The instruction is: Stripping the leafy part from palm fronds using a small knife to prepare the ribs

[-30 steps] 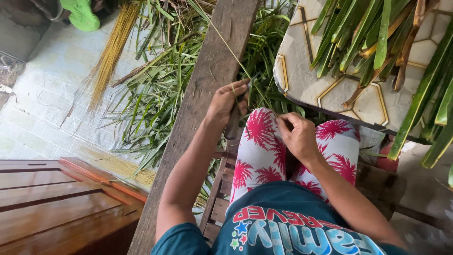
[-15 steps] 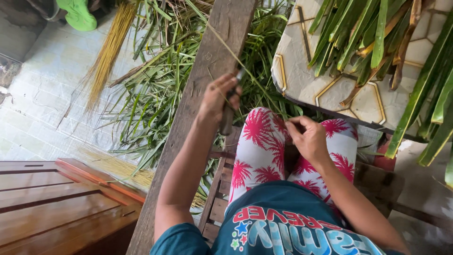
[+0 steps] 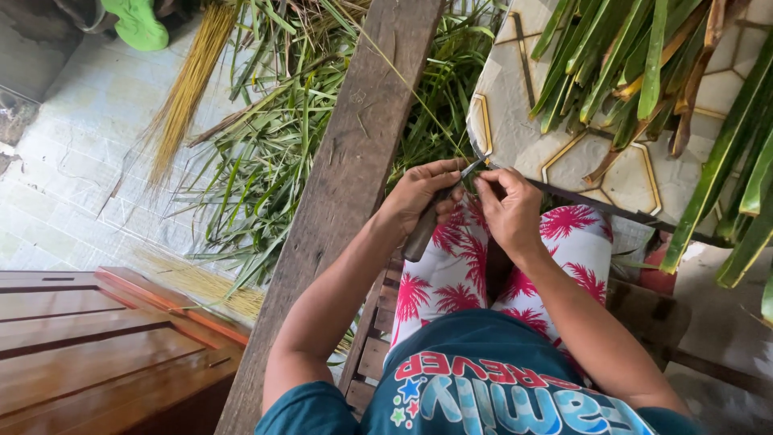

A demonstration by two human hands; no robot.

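My left hand [image 3: 419, 193] grips a small knife [image 3: 427, 225] by its brownish handle, the blade pointing up and right toward my other hand. My right hand [image 3: 507, 209] pinches the near end of a thin pale leaf rib [image 3: 403, 79], which runs up and left over the wooden plank [image 3: 354, 161]. Both hands meet above my knees, which are in white trousers with pink palm prints [image 3: 451, 266]. The blade tip sits against the rib right at my right fingertips.
A pile of green leaf strips [image 3: 274, 153] covers the tiled floor left of the plank. A bundle of yellow ribs [image 3: 185, 89] lies beyond it. Long green fronds [image 3: 644, 64] rest on a patterned tabletop [image 3: 515, 121] at right. A wooden bench [image 3: 97, 346] stands at lower left.
My left hand with the knife has come back down and right from the plank to meet my right hand. My right hand has risen slightly and now pinches the rib at the blade.
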